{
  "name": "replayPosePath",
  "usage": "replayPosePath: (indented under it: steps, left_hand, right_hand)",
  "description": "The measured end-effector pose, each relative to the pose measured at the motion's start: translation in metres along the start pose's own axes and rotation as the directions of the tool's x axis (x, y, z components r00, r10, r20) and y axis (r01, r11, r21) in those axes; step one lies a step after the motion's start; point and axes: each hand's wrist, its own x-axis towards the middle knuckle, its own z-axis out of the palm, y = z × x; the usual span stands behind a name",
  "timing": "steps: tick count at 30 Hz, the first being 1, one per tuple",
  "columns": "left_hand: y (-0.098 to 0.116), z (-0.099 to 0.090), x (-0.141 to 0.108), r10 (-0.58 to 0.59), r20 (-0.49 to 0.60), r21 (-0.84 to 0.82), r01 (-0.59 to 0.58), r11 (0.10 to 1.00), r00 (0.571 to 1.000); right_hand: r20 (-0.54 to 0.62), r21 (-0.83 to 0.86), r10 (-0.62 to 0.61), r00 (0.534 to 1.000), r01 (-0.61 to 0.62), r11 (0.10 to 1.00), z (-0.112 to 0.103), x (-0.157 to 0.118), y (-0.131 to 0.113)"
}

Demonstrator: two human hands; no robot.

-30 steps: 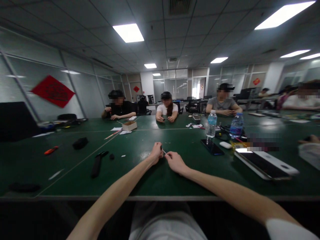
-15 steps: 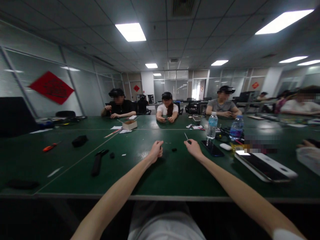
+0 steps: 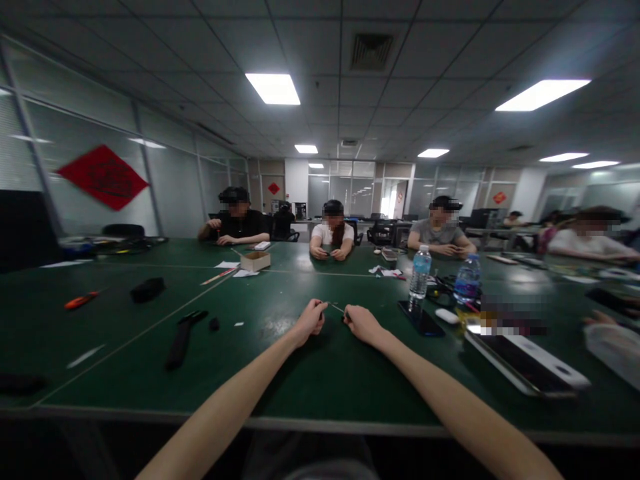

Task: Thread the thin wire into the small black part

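Over the table's middle, my left hand (image 3: 312, 319) is closed in a pinch on something small that its fingers hide. My right hand (image 3: 364, 324) is closed around the handle of a thin screwdriver (image 3: 337, 309). Its slim metal shaft spans the short gap between the hands, and the tip is at my left fingertips. Whether the tip touches what the left hand holds, I cannot tell. To the left lie a small black piece (image 3: 215, 324), a scrap of white paper (image 3: 239, 324) and a black T-shaped object (image 3: 182, 339).
Across the green table (image 3: 300, 393) sit several people. An open cardboard box (image 3: 255, 260) stands towards them. At left lie an orange-handled screwdriver (image 3: 81, 300) and a black object (image 3: 147, 289). To the right are water bottles (image 3: 419, 273), a dark phone (image 3: 423, 320) and a white device (image 3: 530, 360).
My right hand has moved left, bringing the screwdriver's tip to my left hand. The view has tilted up a little. The small black piece between the hands is now out of sight.
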Motion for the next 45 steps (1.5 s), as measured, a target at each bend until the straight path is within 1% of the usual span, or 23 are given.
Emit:
replayPosePath:
  steps: [2, 5, 8, 11, 14, 16, 21, 25, 29, 33, 37, 41, 45]
  left_hand:
    - [0.001, 0.000, -0.002, -0.012, 0.012, 0.017, 0.012, 1.000, 1.000]
    - [0.001, 0.002, -0.003, 0.006, 0.031, 0.056, -0.007, 0.998, 0.999]
    - [-0.002, 0.007, -0.004, 0.065, 0.048, 0.122, -0.070, 0.990, 0.997]
    - [-0.005, 0.013, -0.004, 0.135, 0.095, 0.165, -0.149, 0.975, 0.986]
    - [-0.007, 0.018, -0.004, 0.184, 0.136, 0.184, -0.207, 0.961, 0.973]
    - [-0.008, 0.019, -0.004, 0.199, 0.152, 0.204, -0.228, 0.952, 0.968]
    - [-0.002, 0.019, -0.009, 0.231, 0.211, 0.206, -0.274, 0.939, 0.950]
    - [0.003, 0.019, -0.014, 0.196, 0.210, 0.157, -0.231, 0.960, 0.958]
    - [0.003, 0.018, -0.014, 0.200, 0.229, 0.066, -0.220, 0.973, 0.953]
    - [0.000, 0.016, -0.011, 0.201, 0.200, 0.002, -0.205, 0.979, 0.959]
    - [-0.004, 0.014, -0.006, 0.212, 0.178, -0.025, -0.211, 0.977, 0.961]
    - [-0.006, 0.012, -0.006, 0.202, 0.201, -0.052, -0.196, 0.979, 0.959]
    - [-0.004, 0.013, -0.011, 0.160, 0.250, -0.087, -0.142, 0.986, 0.955]
  right_hand:
    - [-0.032, 0.027, 0.007, 0.999, -0.006, 1.000, -0.002, -0.003, 0.003]
    - [-0.121, 0.122, 0.021, 0.992, -0.006, 0.992, -0.005, -0.011, 0.006]
    - [-0.190, 0.238, 0.040, 0.981, 0.007, 0.971, -0.008, -0.019, 0.003]
    - [-0.237, 0.312, 0.036, 0.971, 0.041, 0.949, -0.009, -0.024, -0.007]
    - [-0.269, 0.342, 0.041, 0.962, 0.056, 0.938, -0.008, -0.025, -0.019]
    - [-0.290, 0.346, 0.064, 0.955, 0.043, 0.937, -0.007, -0.024, -0.023]
    - [-0.330, 0.352, 0.105, 0.938, 0.019, 0.936, -0.007, -0.025, -0.024]
    - [-0.354, 0.382, 0.119, 0.928, 0.027, 0.924, -0.010, -0.026, -0.023]
    - [-0.326, 0.458, 0.133, 0.936, 0.034, 0.888, -0.009, -0.026, -0.023]
    - [-0.319, 0.524, 0.144, 0.937, 0.048, 0.850, -0.007, -0.025, -0.023]
    - [-0.324, 0.567, 0.161, 0.932, 0.055, 0.822, -0.008, -0.024, -0.024]
    - [-0.320, 0.601, 0.191, 0.928, 0.043, 0.798, -0.008, -0.024, -0.023]
    - [-0.312, 0.612, 0.213, 0.926, 0.024, 0.791, -0.007, -0.024, -0.020]
